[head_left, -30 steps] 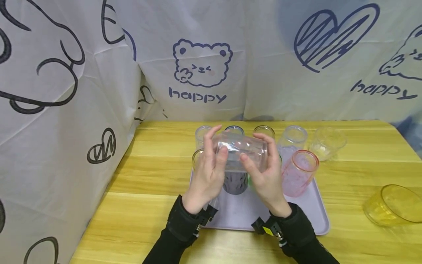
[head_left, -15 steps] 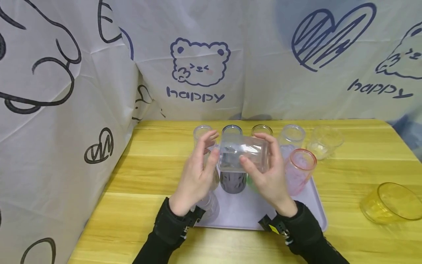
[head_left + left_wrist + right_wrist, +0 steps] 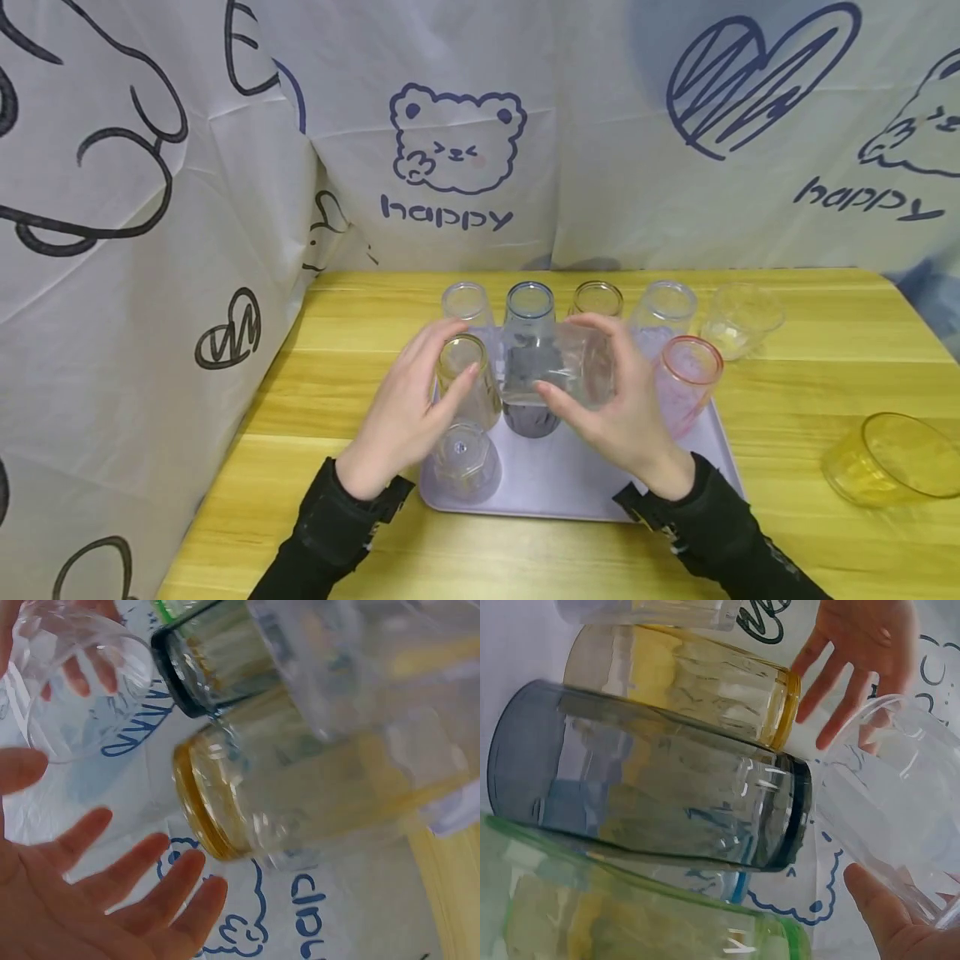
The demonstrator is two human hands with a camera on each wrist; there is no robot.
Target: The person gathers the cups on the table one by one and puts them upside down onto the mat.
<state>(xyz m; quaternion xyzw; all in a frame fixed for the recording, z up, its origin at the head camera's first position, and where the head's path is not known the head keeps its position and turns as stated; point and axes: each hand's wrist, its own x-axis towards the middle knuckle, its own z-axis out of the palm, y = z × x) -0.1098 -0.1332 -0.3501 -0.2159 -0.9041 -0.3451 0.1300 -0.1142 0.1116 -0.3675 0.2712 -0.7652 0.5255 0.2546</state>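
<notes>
My right hand (image 3: 626, 408) grips a clear glass (image 3: 558, 362) on its side above the tray, thumb at the front and fingers over the far side. My left hand (image 3: 408, 404) is apart from that glass, fingers spread and loosely bent, near the amber-rimmed glass (image 3: 300, 780). A grey glass (image 3: 652, 772) stands upright below the held one, partly hidden in the head view. Beside it is a green glass (image 3: 660, 900), largely covered by my right hand in the head view. A clear glass (image 3: 465, 467) sits at the tray's front left corner.
The lilac tray (image 3: 558, 487) lies on the wooden table (image 3: 337, 358). A red-rimmed pink glass (image 3: 686, 387) stands on its right side. More glasses stand along the back, one blue-rimmed (image 3: 530, 302). Off the tray are a clear glass (image 3: 742, 321) and a yellow glass (image 3: 888, 458).
My left hand has let go of the clear glass and moved left and slightly down. My right hand keeps hold of the glass, which is a little lower.
</notes>
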